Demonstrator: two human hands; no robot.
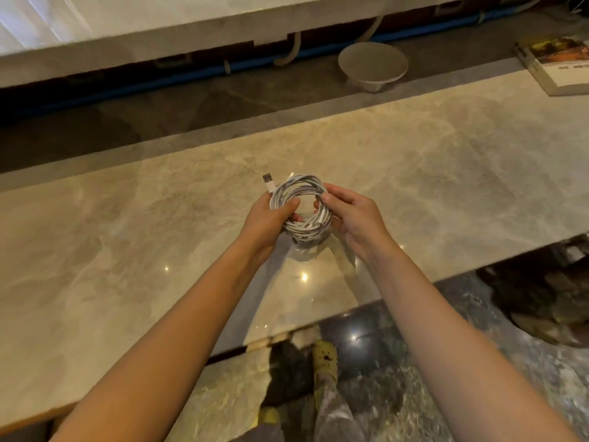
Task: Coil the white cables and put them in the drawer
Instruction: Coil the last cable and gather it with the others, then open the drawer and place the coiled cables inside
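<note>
A white cable is wound into a round coil of several loops and held in the air above the marble counter. My left hand grips the coil's left side, thumb across the loops. My right hand pinches the coil's right side with curled fingers. A USB plug sticks up from the upper left of the coil. No drawer is in view.
A pale round bowl stands on the dark strip behind the counter. A book lies at the far right of the counter. The counter's near edge runs diagonally below my arms, with my feet and dark floor under it.
</note>
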